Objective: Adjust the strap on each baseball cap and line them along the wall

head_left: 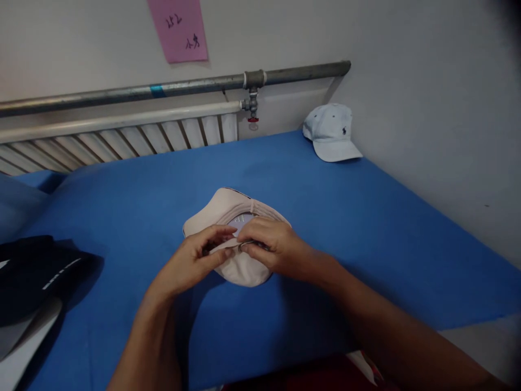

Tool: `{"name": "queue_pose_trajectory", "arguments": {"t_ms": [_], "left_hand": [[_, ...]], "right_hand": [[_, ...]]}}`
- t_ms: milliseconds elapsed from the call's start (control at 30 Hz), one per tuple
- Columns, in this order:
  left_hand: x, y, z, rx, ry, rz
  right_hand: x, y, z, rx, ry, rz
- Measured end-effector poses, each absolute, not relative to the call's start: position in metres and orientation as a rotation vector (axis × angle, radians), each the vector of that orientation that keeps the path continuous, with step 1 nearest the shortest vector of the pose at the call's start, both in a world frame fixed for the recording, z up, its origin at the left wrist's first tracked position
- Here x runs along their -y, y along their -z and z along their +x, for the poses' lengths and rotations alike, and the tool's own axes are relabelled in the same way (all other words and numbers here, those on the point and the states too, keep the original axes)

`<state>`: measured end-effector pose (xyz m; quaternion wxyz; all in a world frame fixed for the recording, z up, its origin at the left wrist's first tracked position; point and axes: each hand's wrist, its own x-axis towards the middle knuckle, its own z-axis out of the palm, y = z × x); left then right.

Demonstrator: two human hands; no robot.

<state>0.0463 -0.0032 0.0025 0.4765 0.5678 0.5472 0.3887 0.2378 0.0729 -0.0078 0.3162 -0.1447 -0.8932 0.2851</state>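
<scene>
Pinching with both hands, we grip the pale pink cap [244, 274] lying mid-way across the blue table [366, 228]. The fingers of our left hand [195, 255] and our right hand [271, 247] are closed on its strap [228, 247], tips meeting. A dark cap [28, 277] lies left. A white cap [331, 133] sits in the far corner, below the pipe [183, 87].

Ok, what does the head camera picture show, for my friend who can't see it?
The left hand and right hand pinch the strap of a pale pink cap lying inside-up on a blue table. A light blue cap sits farther back, and a black cap lies at the left edge.
</scene>
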Motion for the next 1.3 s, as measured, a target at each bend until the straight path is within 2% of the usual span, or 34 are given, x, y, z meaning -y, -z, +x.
{"name": "queue_pose_trajectory", "arguments": {"t_ms": [267,733,933,1300], "left_hand": [[0.005,-0.004,0.049,-1.226,-0.946,1.259],[-0.002,0.001,0.044,-1.051,-1.049,0.746],[-0.004,0.003,0.044,-1.008,-0.997,0.75],[-0.001,0.007,0.042,-1.054,-0.897,0.943]], "right_hand": [[-0.07,0.008,0.236,2.334,-0.761,-0.359],[-0.066,0.008,0.235,2.381,-0.537,-0.227],[-0.067,0.0,0.239,2.408,-0.456,-0.199],[-0.068,-0.004,0.245,2.414,-0.657,-0.205]]}}
